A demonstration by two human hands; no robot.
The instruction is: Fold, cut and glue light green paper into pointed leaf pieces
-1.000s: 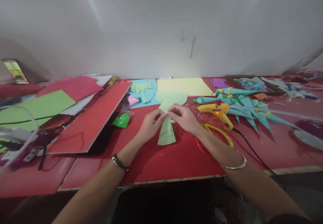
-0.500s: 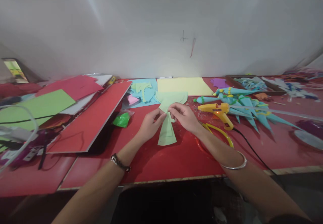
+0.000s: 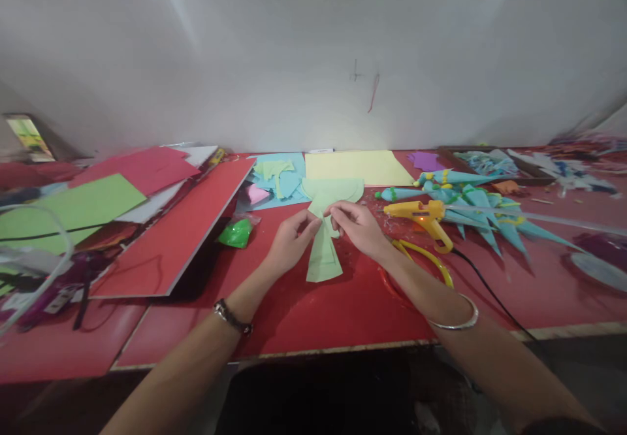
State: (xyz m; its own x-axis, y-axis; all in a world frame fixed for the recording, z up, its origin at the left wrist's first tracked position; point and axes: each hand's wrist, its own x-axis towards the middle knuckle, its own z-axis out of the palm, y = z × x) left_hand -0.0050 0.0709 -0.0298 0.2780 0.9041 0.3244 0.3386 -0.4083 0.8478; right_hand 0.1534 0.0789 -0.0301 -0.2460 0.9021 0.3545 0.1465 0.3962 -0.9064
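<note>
Pale green paper cut-outs (image 3: 324,265) lie on the red table in front of me, with a narrow middle and flared ends. My left hand (image 3: 292,238) pinches the narrow part from the left, thumb and forefinger together. From the right, my right hand (image 3: 360,228) has its fingertips closed on the same paper, close to the left fingertips. The exact edge held is partly hidden by my fingers. Under my right forearm are yellow and orange loops (image 3: 438,263) that look like scissor handles. A yellow glue gun (image 3: 416,211) with a clear stick lies beside my right hand.
Blue paper cones (image 3: 482,209) are heaped at right, near a tray (image 3: 531,177). Behind my hands lie a yellow sheet (image 3: 360,166) and blue scraps (image 3: 289,183). At left are a green packet (image 3: 236,232), a tilted red board (image 3: 186,226) and a purple power strip (image 3: 61,291).
Both hands have shifted very slightly left, still at the narrow part of the pale green paper. Everything else stays in place.
</note>
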